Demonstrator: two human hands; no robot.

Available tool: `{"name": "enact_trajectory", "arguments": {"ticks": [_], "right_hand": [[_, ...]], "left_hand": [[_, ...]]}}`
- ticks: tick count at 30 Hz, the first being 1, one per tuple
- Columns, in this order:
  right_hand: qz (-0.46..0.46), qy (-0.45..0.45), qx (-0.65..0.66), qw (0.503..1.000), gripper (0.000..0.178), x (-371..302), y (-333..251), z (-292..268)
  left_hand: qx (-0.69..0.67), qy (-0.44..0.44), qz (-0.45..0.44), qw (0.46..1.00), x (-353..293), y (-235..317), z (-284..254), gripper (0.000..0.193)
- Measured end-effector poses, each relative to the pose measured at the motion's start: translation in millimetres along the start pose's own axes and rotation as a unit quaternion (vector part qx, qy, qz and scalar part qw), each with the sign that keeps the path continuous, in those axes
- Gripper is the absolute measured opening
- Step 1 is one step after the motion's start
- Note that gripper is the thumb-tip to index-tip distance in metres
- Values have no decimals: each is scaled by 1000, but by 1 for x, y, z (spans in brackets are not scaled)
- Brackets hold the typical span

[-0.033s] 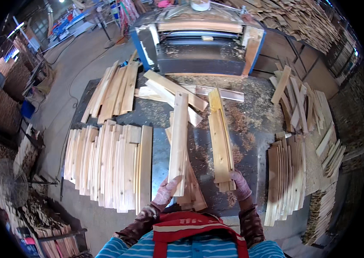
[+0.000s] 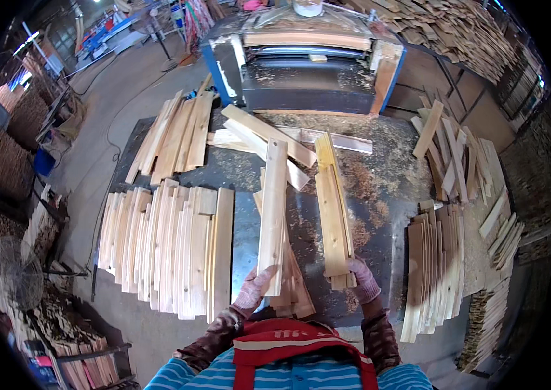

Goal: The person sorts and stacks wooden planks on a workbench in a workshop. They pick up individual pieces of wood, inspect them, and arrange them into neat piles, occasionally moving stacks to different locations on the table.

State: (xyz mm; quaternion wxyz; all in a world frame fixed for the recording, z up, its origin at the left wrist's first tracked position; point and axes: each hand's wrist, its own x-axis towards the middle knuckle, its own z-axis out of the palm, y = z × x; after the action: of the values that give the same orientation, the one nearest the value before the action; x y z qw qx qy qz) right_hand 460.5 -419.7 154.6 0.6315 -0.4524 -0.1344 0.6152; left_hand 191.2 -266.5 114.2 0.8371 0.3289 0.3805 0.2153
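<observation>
My left hand (image 2: 254,288), in a light glove, is closed on the near end of a pale wooden board (image 2: 271,214). My right hand (image 2: 364,281), also gloved, grips the near end of a small bundle of boards (image 2: 334,224), one longer and yellower than the others. Both loads point away from me, a gap between them. Beneath the left board, a few loose boards (image 2: 294,286) lie on the dark table (image 2: 245,221). Further off, several boards (image 2: 269,135) lie crossed over each other.
A long row of boards (image 2: 174,253) lines the table's left, a smaller stack (image 2: 174,138) behind it. Another row (image 2: 435,266) stands at the right, scattered pieces (image 2: 448,149) beyond. A planer-like machine (image 2: 308,78) stands at the far edge; wood shavings (image 2: 383,169) litter the table.
The view has shifted very slightly, moving the surroundings a little to the right in the picture. Both hands keep their holds on the boards.
</observation>
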Motion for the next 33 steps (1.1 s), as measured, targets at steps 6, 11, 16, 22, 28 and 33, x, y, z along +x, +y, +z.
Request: {"name": "enact_trajectory", "arguments": {"ticks": [6, 11, 16, 22, 28, 33], "right_hand": [[25, 46, -32, 998, 57, 23, 36, 5], [5, 32, -31, 999, 56, 13, 38, 19], [0, 65, -52, 997, 61, 3, 41, 15], [-44, 83, -110, 990, 62, -5, 48, 12], [-91, 46, -251, 963, 65, 12, 56, 53], [-55, -29, -534, 843, 62, 40, 40, 154]], "left_hand": [[-69, -23, -1, 997, 9, -40, -43, 48], [313, 48, 6, 948, -1, -34, -17, 91], [679, 38, 30, 732, 0, -21, 10, 99], [660, 34, -18, 750, 8, -16, 14, 91], [408, -15, 118, 905, 27, 22, 21, 105], [203, 94, 107, 969, 51, 68, 28, 65]]}}
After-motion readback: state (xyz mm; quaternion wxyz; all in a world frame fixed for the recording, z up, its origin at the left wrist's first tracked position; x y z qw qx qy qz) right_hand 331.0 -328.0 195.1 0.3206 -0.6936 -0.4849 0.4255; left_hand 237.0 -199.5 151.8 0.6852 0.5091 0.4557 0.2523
